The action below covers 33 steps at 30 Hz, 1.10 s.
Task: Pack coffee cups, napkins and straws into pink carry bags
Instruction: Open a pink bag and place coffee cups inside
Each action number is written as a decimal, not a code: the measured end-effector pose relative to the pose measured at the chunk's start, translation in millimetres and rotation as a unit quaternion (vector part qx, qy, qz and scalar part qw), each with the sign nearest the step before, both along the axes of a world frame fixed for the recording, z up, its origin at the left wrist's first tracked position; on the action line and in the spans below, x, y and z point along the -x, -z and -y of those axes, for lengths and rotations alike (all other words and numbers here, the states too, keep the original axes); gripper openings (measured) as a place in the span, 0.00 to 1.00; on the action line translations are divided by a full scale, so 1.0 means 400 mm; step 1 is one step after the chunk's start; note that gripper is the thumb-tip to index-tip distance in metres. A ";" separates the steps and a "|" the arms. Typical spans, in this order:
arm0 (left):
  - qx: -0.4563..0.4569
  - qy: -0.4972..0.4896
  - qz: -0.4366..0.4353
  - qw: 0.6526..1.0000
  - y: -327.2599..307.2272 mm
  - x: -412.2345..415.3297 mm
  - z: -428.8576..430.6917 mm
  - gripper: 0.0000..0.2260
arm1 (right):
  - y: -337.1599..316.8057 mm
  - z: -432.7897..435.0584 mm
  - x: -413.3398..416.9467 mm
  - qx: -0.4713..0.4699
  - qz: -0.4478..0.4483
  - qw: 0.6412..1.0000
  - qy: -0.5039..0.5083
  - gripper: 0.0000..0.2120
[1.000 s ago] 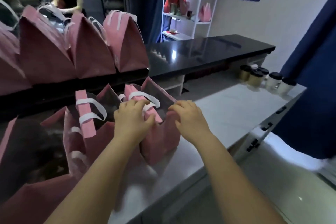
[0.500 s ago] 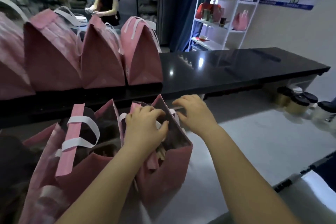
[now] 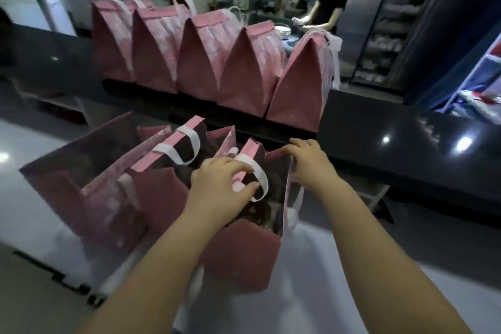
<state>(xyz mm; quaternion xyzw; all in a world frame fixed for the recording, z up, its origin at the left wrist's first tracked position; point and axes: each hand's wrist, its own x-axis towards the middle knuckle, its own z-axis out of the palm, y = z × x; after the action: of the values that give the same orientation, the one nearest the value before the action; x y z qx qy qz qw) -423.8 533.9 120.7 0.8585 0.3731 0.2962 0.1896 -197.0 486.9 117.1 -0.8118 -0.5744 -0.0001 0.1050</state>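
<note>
An open pink carry bag (image 3: 241, 260) with white handles stands on the white counter right in front of me. My left hand (image 3: 219, 190) pinches its near rim beside the white handle loop (image 3: 259, 179). My right hand (image 3: 309, 163) holds the far right rim, fingers curled over the edge. The bag's inside is dark and I cannot make out its contents. To its left stand more open pink bags (image 3: 151, 198). No cups, napkins or straws show.
Several closed pink bags (image 3: 244, 78) stand in a row on the raised black counter (image 3: 406, 138) behind. A person in a headset (image 3: 329, 0) works at the back right beside a dark rack. The white counter (image 3: 311, 287) runs under my arms.
The view has swung left, so the cups on the right are out of sight. Both hands stay on the same bag's rim, spread a little wider apart.
</note>
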 end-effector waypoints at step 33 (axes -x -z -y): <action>0.258 -0.142 0.303 0.906 0.321 0.005 0.267 0.17 | 0.311 0.530 -0.002 -0.299 -0.486 0.810 0.134 0.12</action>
<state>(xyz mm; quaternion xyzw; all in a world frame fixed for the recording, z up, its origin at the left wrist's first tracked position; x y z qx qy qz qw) -426.0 427.1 -7.9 0.5862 0.4791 0.4598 0.4641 -196.1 274.9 -7.4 -0.7034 -0.3051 0.2090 0.6069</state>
